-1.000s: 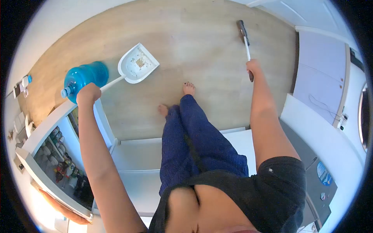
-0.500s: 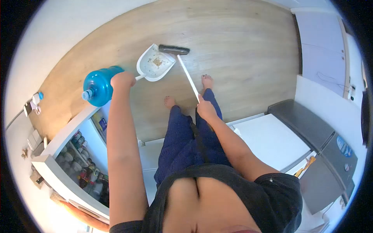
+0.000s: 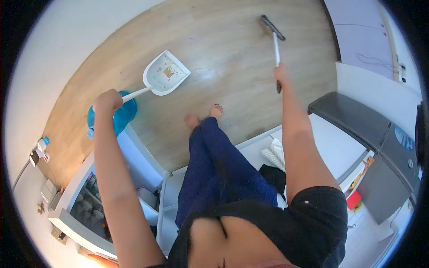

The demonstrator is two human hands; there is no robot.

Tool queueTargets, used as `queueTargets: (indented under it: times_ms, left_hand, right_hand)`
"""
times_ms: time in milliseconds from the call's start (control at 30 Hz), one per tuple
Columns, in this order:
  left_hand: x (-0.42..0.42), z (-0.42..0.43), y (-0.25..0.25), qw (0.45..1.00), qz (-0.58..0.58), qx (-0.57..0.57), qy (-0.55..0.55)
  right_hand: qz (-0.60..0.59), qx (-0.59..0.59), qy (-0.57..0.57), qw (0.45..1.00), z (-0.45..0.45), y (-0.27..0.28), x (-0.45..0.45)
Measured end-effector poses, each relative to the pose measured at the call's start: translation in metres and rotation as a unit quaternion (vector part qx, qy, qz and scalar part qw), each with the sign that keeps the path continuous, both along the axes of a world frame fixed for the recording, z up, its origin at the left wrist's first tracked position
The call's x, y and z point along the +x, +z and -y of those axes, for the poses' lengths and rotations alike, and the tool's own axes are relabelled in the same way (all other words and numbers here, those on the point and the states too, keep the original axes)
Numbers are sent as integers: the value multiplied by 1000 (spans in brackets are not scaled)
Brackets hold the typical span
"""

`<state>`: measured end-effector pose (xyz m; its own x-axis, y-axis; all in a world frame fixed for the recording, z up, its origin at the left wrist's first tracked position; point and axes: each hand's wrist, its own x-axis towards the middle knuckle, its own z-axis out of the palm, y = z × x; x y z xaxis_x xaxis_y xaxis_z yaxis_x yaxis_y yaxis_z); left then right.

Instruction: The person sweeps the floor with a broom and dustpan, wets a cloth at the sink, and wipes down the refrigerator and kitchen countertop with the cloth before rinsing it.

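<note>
On the wooden floor [image 3: 232,53] I see a white dustpan [image 3: 163,85] at the far end of its handle [image 3: 137,94], and the left hand [image 3: 107,102] holds that handle with the fingers clamped around it. The handle is long, so I think the hand can remain high while the pan lies low; whether the pan fully touches the floor, I cannot tell. Some litter [image 3: 168,72] is inside, with one brownish piece near the middle. The straight front edge of the pan points to the person's right, which is the side of the broom [image 3: 276,47]; perhaps it is turned so in order that its entrance faces the brush. The right hand [image 3: 280,75] is well apart from the left one, its fingers closed on the broom handle near the dark end, probably because a grip there gives the longest reach. The brush head [image 3: 273,27] is the farthest part from the body, a little blurred. Behind the left hand is a blue bottle [image 3: 127,109], partly covered by it; I cannot be sure if they touch. The bare feet [image 3: 216,111] stand between the two tools, which seems to leave space for both.
</note>
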<state>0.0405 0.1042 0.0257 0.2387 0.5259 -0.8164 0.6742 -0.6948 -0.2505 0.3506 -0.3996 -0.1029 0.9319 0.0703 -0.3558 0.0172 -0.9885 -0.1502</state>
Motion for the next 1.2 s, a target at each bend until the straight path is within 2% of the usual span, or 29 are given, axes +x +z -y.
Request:
queueTargets:
  times_ms: [67, 133, 233, 300, 367, 400, 433, 467, 533, 600, 667, 767, 800, 933, 967, 1033, 1067, 1133, 1200]
  left_hand:
    - [14, -2, -1, 999, -20, -2, -49]
    - [31, -2, -11, 998, -23, 4, -63]
    - [29, 7, -13, 996, -22, 18, -85]
    - [30, 8, -10, 995, 1, 32, -93]
    - [28, 7, -15, 995, 21, 35, -91]
    - [32, 8, -11, 994, 23, 34, -98]
    - [35, 9, -7, 995, -7, 21, -96]
    - [37, 12, -4, 995, -38, 8, -91]
    - [39, 16, -1, 995, -34, 6, -94]
    - [43, 15, 2, 995, -24, 10, -98]
    - [42, 16, 5, 989, 0, -17, -147]
    - [31, 9, 8, 987, 1, -23, -160]
    - [26, 1, 3, 986, -2, -23, -165]
    - [14, -36, -4, 979, -22, -38, -200]
    - [12, -42, -2, 979, -35, -45, -193]
    - [5, -56, -8, 977, -26, -42, -209]
    - [2, -62, -7, 976, -10, -35, -216]
    - [-5, -67, 3, 970, 8, -24, -243]
    - [-10, -67, 11, 962, 26, -15, -270]
  right_hand:
    - [17, -18, 8, 1000, 25, -23, 44]
    - [-84, -22, -94, 992, 34, -29, 77]
    - [-140, -17, -78, 987, 47, -30, 65]
    - [-46, 9, -1, 999, 53, -40, 15]
    - [-5, 12, 33, 999, 45, -43, -52]
    - [-99, 52, -61, 992, 16, -12, -90]
    - [-112, 47, -46, 992, -9, 10, -129]
    - [-115, 80, -19, 990, -17, 6, -167]
    - [-205, 18, 1, 979, -68, 39, -229]
    - [-225, 22, -13, 974, -102, 51, -288]
    - [-272, 49, 17, 961, -124, 65, -321]
    - [-238, 98, 24, 966, -119, 58, -354]
    - [-201, 130, 28, 971, -114, 57, -358]
    - [-167, 81, -69, 980, -94, 76, -343]
    - [-167, 56, -101, 979, -83, 70, -330]
    - [-79, 60, -106, 989, -44, 32, -312]
    - [-116, 59, -123, 984, -24, 15, -293]
    - [-152, 62, -139, 977, -33, 20, -284]
    - [-162, -3, -75, 984, -57, 26, -292]
